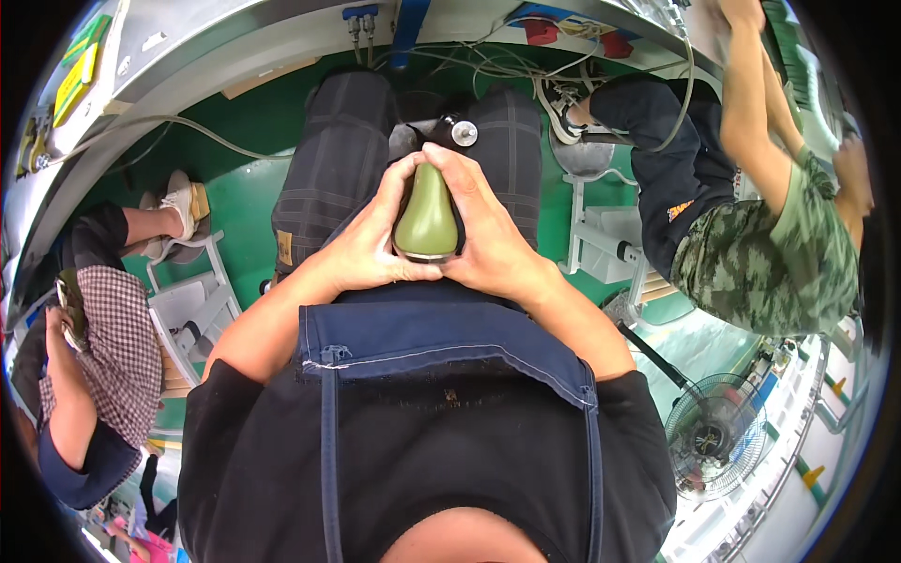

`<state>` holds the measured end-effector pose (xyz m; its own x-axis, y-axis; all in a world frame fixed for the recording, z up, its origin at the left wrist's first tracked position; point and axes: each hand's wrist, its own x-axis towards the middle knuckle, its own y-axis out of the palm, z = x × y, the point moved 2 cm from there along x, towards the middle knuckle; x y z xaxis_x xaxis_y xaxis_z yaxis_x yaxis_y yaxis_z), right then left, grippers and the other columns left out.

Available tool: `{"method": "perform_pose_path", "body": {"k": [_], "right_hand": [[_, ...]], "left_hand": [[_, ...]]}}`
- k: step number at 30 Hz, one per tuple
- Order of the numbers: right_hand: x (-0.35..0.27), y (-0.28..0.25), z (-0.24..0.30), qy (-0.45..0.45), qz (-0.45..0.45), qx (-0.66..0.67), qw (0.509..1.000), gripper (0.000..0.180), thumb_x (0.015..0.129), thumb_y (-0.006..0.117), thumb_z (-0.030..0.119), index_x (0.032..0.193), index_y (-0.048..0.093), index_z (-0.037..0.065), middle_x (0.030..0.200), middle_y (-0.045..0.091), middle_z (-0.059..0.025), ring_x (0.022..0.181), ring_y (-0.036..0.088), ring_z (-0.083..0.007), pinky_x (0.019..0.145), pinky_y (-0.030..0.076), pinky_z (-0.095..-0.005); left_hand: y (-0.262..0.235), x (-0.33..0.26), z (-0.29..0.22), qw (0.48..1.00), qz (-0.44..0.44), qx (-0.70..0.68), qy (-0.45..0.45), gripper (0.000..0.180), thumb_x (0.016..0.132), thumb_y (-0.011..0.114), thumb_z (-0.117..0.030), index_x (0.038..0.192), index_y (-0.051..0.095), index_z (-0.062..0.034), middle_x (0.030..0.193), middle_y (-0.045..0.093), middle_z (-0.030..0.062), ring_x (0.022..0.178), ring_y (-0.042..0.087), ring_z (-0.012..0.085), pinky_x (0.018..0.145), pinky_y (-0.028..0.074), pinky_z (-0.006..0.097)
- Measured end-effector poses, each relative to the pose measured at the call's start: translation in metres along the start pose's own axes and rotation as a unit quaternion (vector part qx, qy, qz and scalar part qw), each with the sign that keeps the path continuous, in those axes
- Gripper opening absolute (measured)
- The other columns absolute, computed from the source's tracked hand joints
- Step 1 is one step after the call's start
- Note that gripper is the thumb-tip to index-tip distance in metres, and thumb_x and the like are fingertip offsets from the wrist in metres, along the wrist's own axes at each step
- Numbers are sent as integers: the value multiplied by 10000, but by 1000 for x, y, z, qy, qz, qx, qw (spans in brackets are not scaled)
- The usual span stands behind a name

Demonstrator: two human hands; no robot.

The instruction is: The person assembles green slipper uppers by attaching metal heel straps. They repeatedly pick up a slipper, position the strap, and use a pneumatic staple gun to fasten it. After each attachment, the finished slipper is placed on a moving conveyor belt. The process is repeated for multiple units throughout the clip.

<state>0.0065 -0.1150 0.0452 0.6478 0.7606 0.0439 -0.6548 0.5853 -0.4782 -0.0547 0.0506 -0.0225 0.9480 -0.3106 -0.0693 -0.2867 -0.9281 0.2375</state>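
Note:
Between my two hands is a glossy olive-green, pear-shaped piece (428, 218), narrow at its far end and wide at the near end, where a thin silvery edge shows. What kind of thing it is I cannot make out. My left hand (377, 235) curves round its left side and my right hand (486, 225) round its right. The fingertips meet at the narrow end, and the thumbs come together below the wide end. I hold it above my lap; its underside is hidden. Just beyond my right fingers lies a black cylindrical object with a silver tip (464, 133).
A workbench edge (253, 58) curves across the far side, with hoses and cables (488, 66) under it. Seated people flank me: one in a checked garment (117, 319) left, one in a camouflage shirt (751, 249) right. A standing fan (713, 439) is behind to the right.

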Motion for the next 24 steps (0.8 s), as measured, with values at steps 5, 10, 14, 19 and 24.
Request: {"method": "perform_pose_path", "body": {"k": [5, 10, 14, 19, 24], "right_hand": [[20, 1, 34, -153, -49, -40, 986, 978, 664, 868, -53, 1518, 405, 58, 1427, 536, -194, 1399, 476, -454, 1141, 452, -518], [67, 6, 73, -317, -134, -136, 929, 686, 763, 776, -39, 1401, 548, 69, 1397, 585, -151, 1333, 543, -411, 1095, 480, -532], [101, -1, 112, -299, -159, -195, 920, 665, 752, 759, -67, 1379, 594, 81, 1422, 545, -175, 1310, 546, -402, 1082, 484, -513], [140, -42, 135, -181, -198, -285, 920, 541, 829, 811, 108, 1339, 636, 66, 1478, 479, -270, 1334, 498, -454, 1118, 420, -516], [213, -65, 82, -78, -214, -350, 909, 548, 944, 725, 482, 1306, 679, 74, 1450, 481, -309, 1337, 488, -479, 1114, 418, -513]], "left_hand": [[-25, 4, -48, 949, -30, 174, 262, 1201, 577, 1008, -274, 1541, 323, -64, 1494, 426, 195, 1401, 434, 400, 1174, 374, 494], [-69, -2, -123, 867, -49, 318, 381, 1073, 582, 982, -190, 1485, 418, -55, 1430, 491, 223, 1315, 492, 412, 1109, 433, 505], [-105, -8, -166, 820, -77, 379, 422, 976, 624, 961, -160, 1450, 454, -53, 1384, 500, 260, 1250, 530, 415, 1059, 479, 497], [-151, 2, -205, 706, -162, 514, 459, 796, 655, 888, -71, 1377, 555, -100, 1359, 493, 213, 1216, 542, 417, 1017, 489, 510], [-192, 56, -190, 642, -192, 639, 379, 994, 629, 926, -171, 1495, 443, -101, 1357, 492, 173, 1232, 513, 386, 1053, 437, 484]]}}
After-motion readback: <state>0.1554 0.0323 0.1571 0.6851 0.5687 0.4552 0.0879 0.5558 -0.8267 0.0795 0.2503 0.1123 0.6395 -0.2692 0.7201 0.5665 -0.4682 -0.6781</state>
